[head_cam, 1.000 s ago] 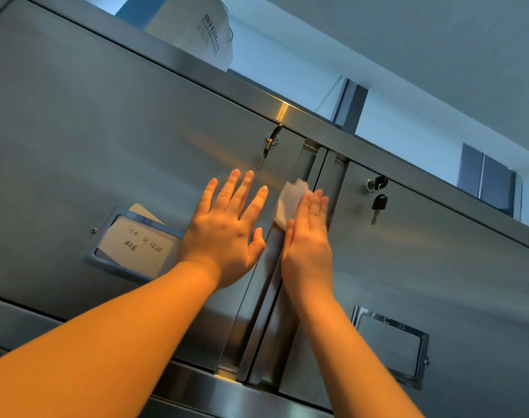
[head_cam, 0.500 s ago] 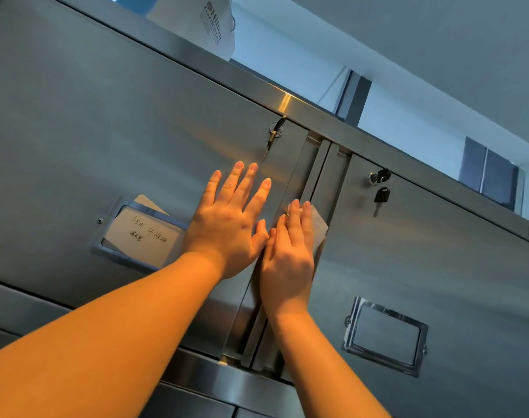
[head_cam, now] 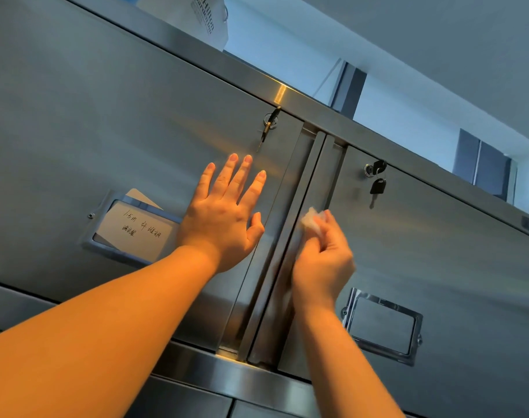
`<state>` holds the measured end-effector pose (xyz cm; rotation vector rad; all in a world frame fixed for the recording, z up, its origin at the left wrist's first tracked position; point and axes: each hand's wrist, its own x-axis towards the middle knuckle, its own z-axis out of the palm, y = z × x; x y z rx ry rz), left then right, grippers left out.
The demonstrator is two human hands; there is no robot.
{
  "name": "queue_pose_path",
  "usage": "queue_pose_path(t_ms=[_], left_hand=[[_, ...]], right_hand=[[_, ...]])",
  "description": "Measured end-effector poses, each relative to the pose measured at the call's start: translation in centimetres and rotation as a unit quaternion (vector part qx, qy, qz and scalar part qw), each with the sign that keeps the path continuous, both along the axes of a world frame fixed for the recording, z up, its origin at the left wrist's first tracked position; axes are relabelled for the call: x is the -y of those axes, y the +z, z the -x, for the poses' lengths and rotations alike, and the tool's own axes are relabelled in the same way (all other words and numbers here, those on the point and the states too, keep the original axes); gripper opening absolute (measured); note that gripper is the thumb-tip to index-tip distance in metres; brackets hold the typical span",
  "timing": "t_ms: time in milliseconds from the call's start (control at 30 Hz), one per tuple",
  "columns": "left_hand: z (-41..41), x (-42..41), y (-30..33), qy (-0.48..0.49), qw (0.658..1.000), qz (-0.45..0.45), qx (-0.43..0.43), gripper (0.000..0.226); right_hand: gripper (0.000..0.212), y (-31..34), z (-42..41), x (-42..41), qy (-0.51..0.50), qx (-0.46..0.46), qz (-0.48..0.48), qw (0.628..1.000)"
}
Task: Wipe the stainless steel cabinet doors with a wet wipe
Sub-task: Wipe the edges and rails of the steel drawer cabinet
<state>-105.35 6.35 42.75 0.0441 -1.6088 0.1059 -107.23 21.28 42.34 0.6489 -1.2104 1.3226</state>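
Note:
Two stainless steel cabinet doors fill the view, the left door (head_cam: 106,131) and the right door (head_cam: 453,251), meeting at a vertical recessed channel (head_cam: 305,188). My left hand (head_cam: 224,218) lies flat on the left door with fingers spread, holding nothing. My right hand (head_cam: 320,260) is closed around a bunched white wet wipe (head_cam: 311,220), which presses against the inner edge of the right door beside the channel. Most of the wipe is hidden inside my fingers.
A key (head_cam: 269,125) hangs in the left door's lock, and a black-headed key (head_cam: 377,185) in the right door's. Each door has a label holder: the left (head_cam: 133,227) holds a handwritten card, the right (head_cam: 384,327) holds none. A white paper bag (head_cam: 203,16) stands on the cabinet top.
My right hand has shifted from the left side of the channel to its right side and curled up, bunching the wipe. The left hand stays flat on the left door.

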Motion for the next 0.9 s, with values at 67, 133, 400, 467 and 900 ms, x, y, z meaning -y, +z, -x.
queue_pose_path(t_ms=[67,133,400,467,900], left_hand=[[0.0,0.0,0.0,0.003,1.0,0.001,0.002,0.065],[0.1,0.1,0.0,0.004,1.0,0.002,0.002,0.065],[0.1,0.1,0.0,-0.001,1.0,0.003,-0.005,0.066],[0.2,0.1,-0.1,0.004,1.0,0.003,-0.003,0.066],[0.2,0.1,0.0,0.002,1.0,0.004,-0.003,0.066]], right_hand=[[0.034,3.0,-1.3,-1.8,0.0,-0.046,0.048,0.998],[0.028,4.7,-2.5,-3.3,-0.084,-0.177,-0.006,0.981],[0.054,-2.6,3.4,-7.2,-0.294,-0.144,-0.39,0.861],[0.067,-3.6,2.2,-7.1,-0.24,-0.086,-0.401,0.88],[0.055,0.8,1.7,-6.8,-0.203,-0.038,-0.408,0.889]])
